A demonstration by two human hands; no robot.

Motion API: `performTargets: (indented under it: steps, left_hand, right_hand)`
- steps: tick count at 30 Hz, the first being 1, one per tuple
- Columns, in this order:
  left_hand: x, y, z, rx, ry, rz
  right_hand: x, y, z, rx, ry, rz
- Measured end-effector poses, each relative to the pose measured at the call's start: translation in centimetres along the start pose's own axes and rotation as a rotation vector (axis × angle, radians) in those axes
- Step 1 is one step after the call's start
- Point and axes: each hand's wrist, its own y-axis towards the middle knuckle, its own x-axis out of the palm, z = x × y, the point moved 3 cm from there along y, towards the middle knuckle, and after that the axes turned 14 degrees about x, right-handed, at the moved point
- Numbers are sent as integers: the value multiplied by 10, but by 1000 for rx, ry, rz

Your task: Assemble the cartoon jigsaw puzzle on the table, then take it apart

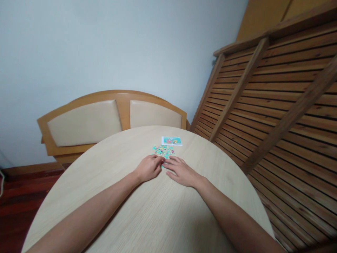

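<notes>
Small turquoise and multicoloured jigsaw pieces lie in a loose pile on the round wooden table. Just behind them is a flat card with a turquoise cartoon picture, one pink and one yellow figure on it. My left hand rests at the near edge of the pile, its fingers curled together; what they hold, if anything, is hidden. Close beside it, my right hand lies low over the tabletop, fingers stretched out and thumb apart. A bit of turquoise shows between the two hands.
Beyond the table stands a wooden headboard with cream padded panels, against a pale wall. A slatted wooden panel leans along the right side. Dark red flooring shows at the lower left.
</notes>
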Motion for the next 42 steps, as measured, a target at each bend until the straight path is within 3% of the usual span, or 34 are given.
performTargets:
  steps: [12,18,24,29,35,42]
  left_hand:
    - [-9,3,24,2,80,-136]
    - [-9,-17,47,-92,97,-114]
    - [-22,-20,54,-81,13,-111]
    - [-26,-20,48,-168,-29,-39]
    - [-24,-21,48,-40,-80,-98]
    - [-26,-21,62,-50,-161,-66]
  right_hand:
    - [-11,-3,11,62,-81,119]
    - [-16,-6,-3,-82,-44,58]
    - [-21,-10,13,22,-56,86]
    - [-21,-11,21,68,-47,83]
    - [-19,-12,25,71,-44,81]
    - [-15,-12,24,81,-13,75]
